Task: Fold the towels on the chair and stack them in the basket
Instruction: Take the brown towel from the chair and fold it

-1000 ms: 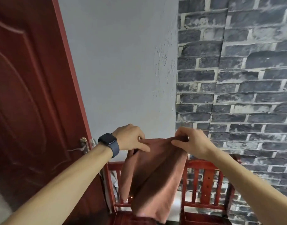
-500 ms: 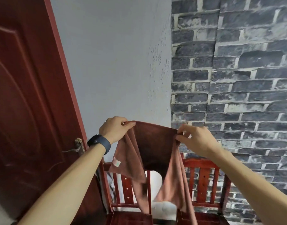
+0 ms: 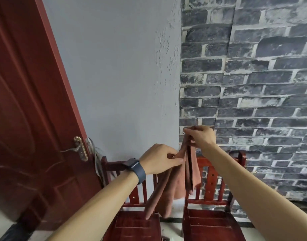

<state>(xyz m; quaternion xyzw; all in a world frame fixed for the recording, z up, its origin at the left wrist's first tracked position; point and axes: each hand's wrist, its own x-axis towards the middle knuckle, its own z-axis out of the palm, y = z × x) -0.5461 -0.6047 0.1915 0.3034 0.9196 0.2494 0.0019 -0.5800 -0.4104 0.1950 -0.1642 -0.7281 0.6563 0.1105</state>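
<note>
A reddish-brown towel [image 3: 177, 186] hangs in the air in loose folds above the gap between two red wooden chairs. My right hand [image 3: 202, 140] pinches the towel's top edge, held higher and to the right. My left hand [image 3: 159, 158], with a dark watch on the wrist, grips the cloth lower down on its left side. The left chair [image 3: 135, 221] and the right chair [image 3: 210, 221] stand side by side below the towel. No basket is in view.
A dark red door [image 3: 27, 119] with a brass handle [image 3: 78, 148] stands open at the left. A grey plaster wall fills the middle and a grey brick wall [image 3: 253, 84] the right. A grey cloth hangs by the door edge behind the left chair.
The towel was spread wide between both hands; now its top corners are together in my right hand, and my left hand has dropped to grip the cloth lower down.
</note>
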